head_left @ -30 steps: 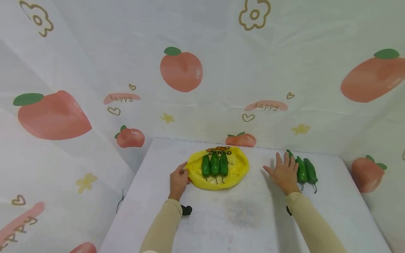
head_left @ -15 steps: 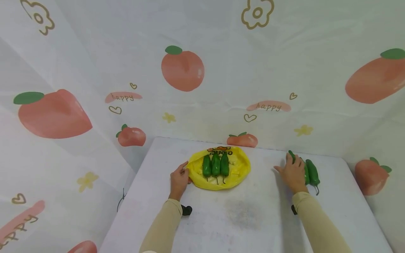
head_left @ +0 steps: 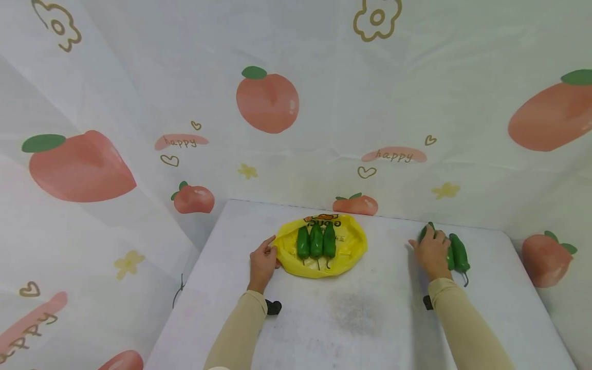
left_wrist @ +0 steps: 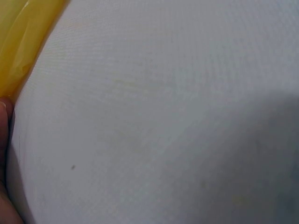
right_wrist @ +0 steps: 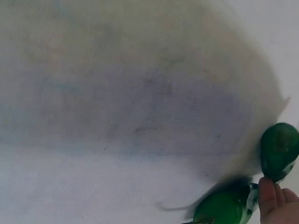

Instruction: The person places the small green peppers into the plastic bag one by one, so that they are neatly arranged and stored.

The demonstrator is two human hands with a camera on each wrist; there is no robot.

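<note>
A yellow plastic bag (head_left: 349, 257) lies open on the table, with three green peppers (head_left: 316, 241) side by side on it. My left hand (head_left: 262, 264) pinches the bag's left rim; in the left wrist view only a bit of that hand and the bag's yellow edge (left_wrist: 23, 42) show. At the right, my right hand (head_left: 432, 254) grips a green pepper (head_left: 423, 234) that it partly covers. Its fingers (right_wrist: 267, 196) lie between this pepper (right_wrist: 279, 149) and a neighbouring one (right_wrist: 222, 207) in the right wrist view. Another pepper (head_left: 459, 253) lies right of that hand.
The white table (head_left: 324, 329) meets a wall sheet (head_left: 314, 169) printed with peaches along its back edge. Black pieces show beside both forearms, a left one (head_left: 274, 307) and a right one (head_left: 427, 302). A dark thin cord (head_left: 178, 291) hangs at the table's left edge.
My right hand has moved right onto the leftmost pepper of the right group, and its spread fingers have closed around it. My left hand has stayed at the bag's rim.
</note>
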